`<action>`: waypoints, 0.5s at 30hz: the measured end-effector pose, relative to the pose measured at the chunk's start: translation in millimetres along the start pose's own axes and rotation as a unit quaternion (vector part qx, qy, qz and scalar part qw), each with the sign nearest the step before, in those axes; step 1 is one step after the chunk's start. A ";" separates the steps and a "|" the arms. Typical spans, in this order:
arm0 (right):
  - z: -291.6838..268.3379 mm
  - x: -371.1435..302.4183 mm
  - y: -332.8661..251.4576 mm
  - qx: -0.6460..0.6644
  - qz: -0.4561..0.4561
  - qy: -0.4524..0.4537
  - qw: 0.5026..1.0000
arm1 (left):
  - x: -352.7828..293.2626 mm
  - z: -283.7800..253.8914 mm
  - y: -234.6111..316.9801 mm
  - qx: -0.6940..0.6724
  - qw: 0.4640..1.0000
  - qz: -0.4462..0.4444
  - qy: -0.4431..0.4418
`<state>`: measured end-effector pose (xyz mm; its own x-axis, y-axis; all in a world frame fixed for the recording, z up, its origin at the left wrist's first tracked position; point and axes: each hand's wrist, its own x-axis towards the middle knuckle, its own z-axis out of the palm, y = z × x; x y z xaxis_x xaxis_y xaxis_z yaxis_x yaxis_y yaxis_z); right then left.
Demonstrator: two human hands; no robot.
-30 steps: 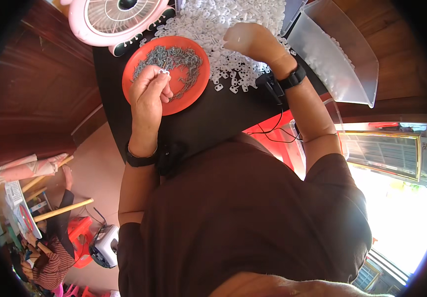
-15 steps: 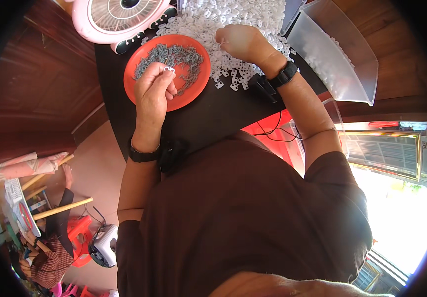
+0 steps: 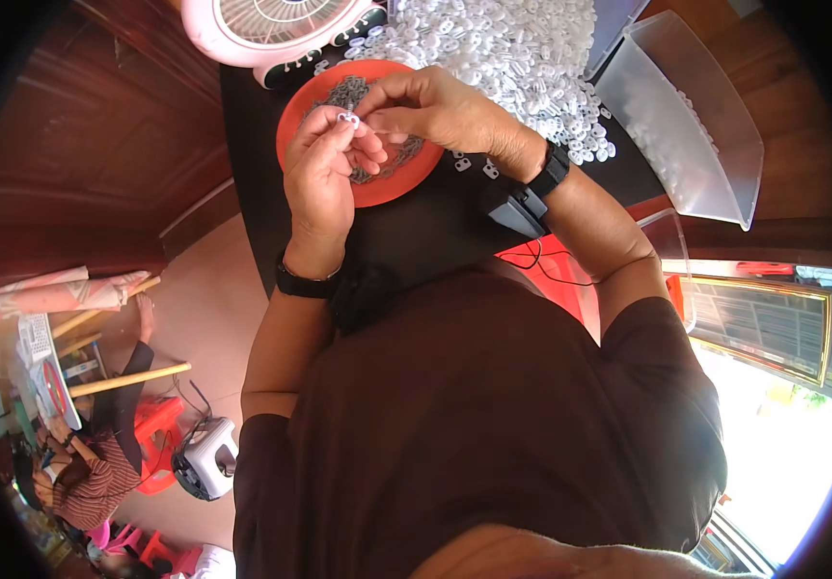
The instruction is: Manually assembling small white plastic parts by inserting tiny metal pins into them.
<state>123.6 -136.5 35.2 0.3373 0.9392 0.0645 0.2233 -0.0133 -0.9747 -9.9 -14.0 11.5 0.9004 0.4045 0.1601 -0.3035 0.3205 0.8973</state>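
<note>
My left hand (image 3: 321, 174) is over the orange-red plate (image 3: 392, 193), its thumb and forefinger pinching a small white plastic clip (image 3: 346, 119) with holes. My right hand (image 3: 450, 111) reaches across from the right, thumb and forefinger closed together right beside that clip. Whatever those right fingers hold is hidden. Below both hands, the plate carries many thin grey screw-like pieces (image 3: 346, 93), partly covered by the hands. Behind my right hand spreads a large heap of white clips (image 3: 503, 58), several of them loose at its near edge.
A pink fan (image 3: 281, 29) stands at the table's far left. A translucent bin (image 3: 695, 179) with white pieces leans at the right. A black device (image 3: 520, 210) with a cable is by my right wrist. Another person in a striped top (image 3: 97, 482) sits at lower left.
My right hand has moved left from the white heap to my left fingertips. The left hand keeps its pinch on the clip. The whole view has shifted slightly.
</note>
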 end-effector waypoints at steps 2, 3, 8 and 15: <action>1.1 2.4 1.6 0.088 -0.003 -0.015 0.996 | 2.0 -4.4 -1.3 -0.018 1.000 0.015 0.007; 0.5 2.2 3.4 0.089 -0.005 -0.018 0.996 | 2.9 -6.5 -2.0 -0.044 0.999 0.013 0.005; 0.3 1.6 15.1 0.109 -0.010 -0.023 0.994 | 3.2 -5.0 -0.6 -0.084 0.996 -0.011 -0.002; -3.6 5.9 22.8 0.166 0.041 0.035 0.985 | 2.3 0.5 -0.9 0.015 0.998 -0.045 0.046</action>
<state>134.0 -132.4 14.1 0.4067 0.9135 -0.0138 -0.1137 0.0356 -0.9929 -7.4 -13.8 11.3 0.8904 0.4532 0.0418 -0.2125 0.3328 0.9187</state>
